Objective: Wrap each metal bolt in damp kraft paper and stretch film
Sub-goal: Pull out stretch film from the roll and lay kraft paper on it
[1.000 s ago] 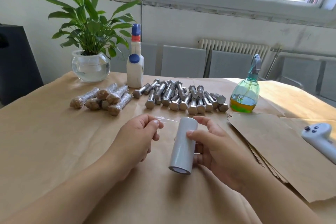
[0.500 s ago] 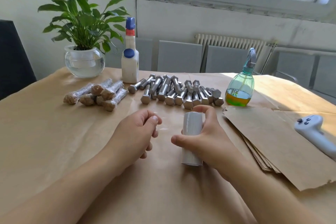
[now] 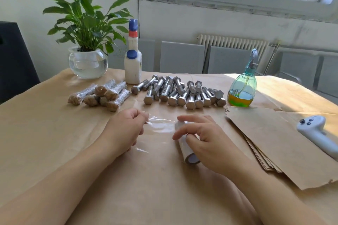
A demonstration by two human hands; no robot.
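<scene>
the roll [image 3: 184,143] of stretch film lay on its side under the right hand [image 3: 203,139], its long axis running from the person toward the far side, a little slanted. the film [image 3: 161,126] came off its left side as a clear sheet, flat over the table [image 3: 45,142], and reached the left hand [image 3: 126,128]. so the sheet stretched sideways between the two hands, and the coming pull would probably go along this line, with the left hand nearer to the free edge.

the left hand was closed, thumb and fingers pinched on the edge of the film. the right hand was half open, its fingers spread and curved over the roll and pressing on it from above; i cannot tell how firmly.

the bare bolts [image 3: 179,91] lay in a heap beyond both hands, most heads toward the person, a little nearer to the right hand. the wrapped bolts [image 3: 102,95] lay beyond the left hand. the paper sheets [image 3: 270,139] were stacked just right of the right hand, and the spray bottle [image 3: 241,87] stood beyond them. no bolt was in either hand, so i think this step was only to draw out film.
</scene>
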